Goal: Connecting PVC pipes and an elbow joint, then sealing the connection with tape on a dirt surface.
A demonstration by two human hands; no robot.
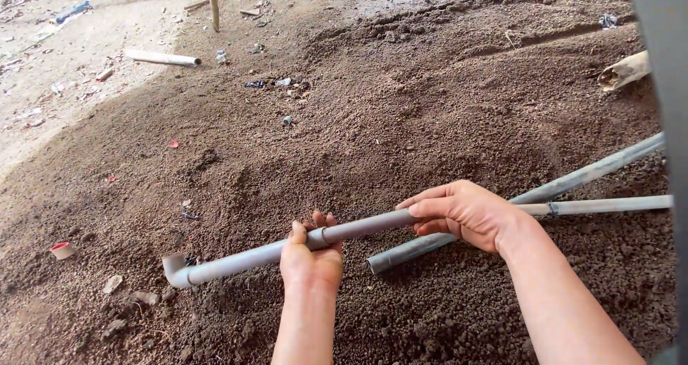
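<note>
Left hand (310, 259) gripping from beneath and right hand (466, 213) closed over a long grey pipe (365, 227) with elbow fitting (174, 268), held low above brown soil (401, 114); second pipe (573, 180) just behind, short white tube (162, 58) far off.

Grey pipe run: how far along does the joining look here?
Done: an elbow fitting sits on the near end of the grey pipe. In hand: the left hand and right hand both grip that pipe above the soil. Left: a second pipe lies loose beneath, unconnected.
</note>
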